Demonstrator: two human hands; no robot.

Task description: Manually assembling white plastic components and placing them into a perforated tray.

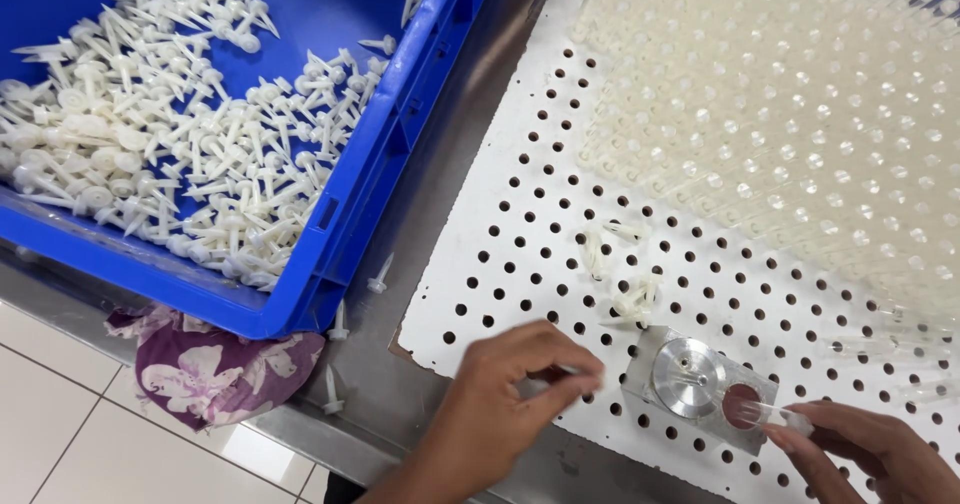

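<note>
Left hand point(510, 384) at near edge of perforated board point(520, 214), fingers pinched on small white piece. Right hand point(880, 449) fingers clamped on clear tube point(775, 416) at metal block point(700, 379). Risk: tilted tube jamming; loose pegs point(635, 299) rolling off.

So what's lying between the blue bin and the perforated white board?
In the head view, a bare strip of metal table separates the blue bin from the board, with one stray white plug on it.
</note>
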